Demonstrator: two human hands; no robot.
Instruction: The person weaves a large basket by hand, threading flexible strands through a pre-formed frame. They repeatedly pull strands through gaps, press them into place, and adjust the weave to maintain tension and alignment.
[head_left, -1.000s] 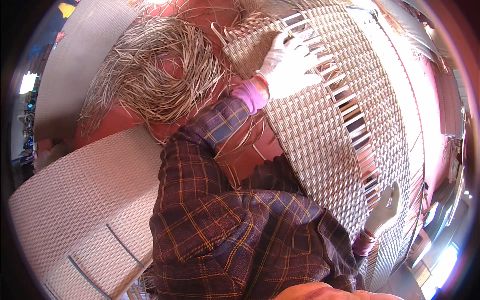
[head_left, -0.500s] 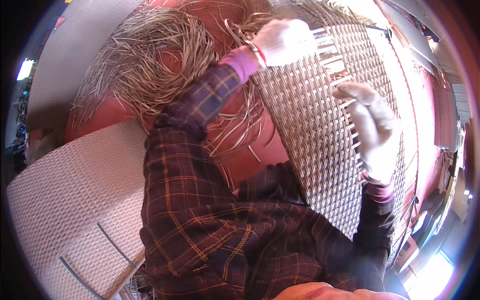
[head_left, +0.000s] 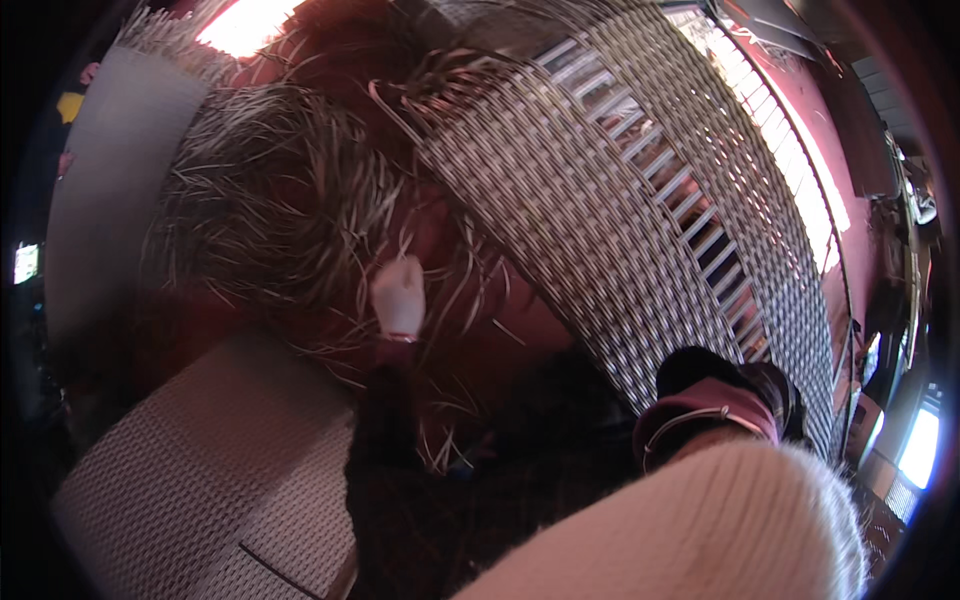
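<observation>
My left hand [head_left: 399, 298], in a pale glove, is at the edge of a loose heap of wicker strands [head_left: 270, 200]. Its fingers look pressed together, with a thin wicker strand [head_left: 404, 240] at the tips. Raised close to the camera, my right hand [head_left: 690, 530] fills the bottom right as a large ribbed white glove; its fingers run out of the picture, so I cannot see what they do. A woven wicker panel [head_left: 600, 210] slants across the right side. A long gap with bare crosswise bars [head_left: 672, 182] runs along it, and neither hand touches it.
A second woven piece [head_left: 200, 450] stands at the lower left, and a pale curved panel [head_left: 110, 190] at the far left. Red material [head_left: 530, 315] shows between the strands and the panel. Part of a person in yellow [head_left: 70, 106] shows at the upper left edge.
My left hand has left the panel's top and come down left to the strands. My right hand has lifted off the panel towards the camera. The panel's gap is uncovered; the picture is darker.
</observation>
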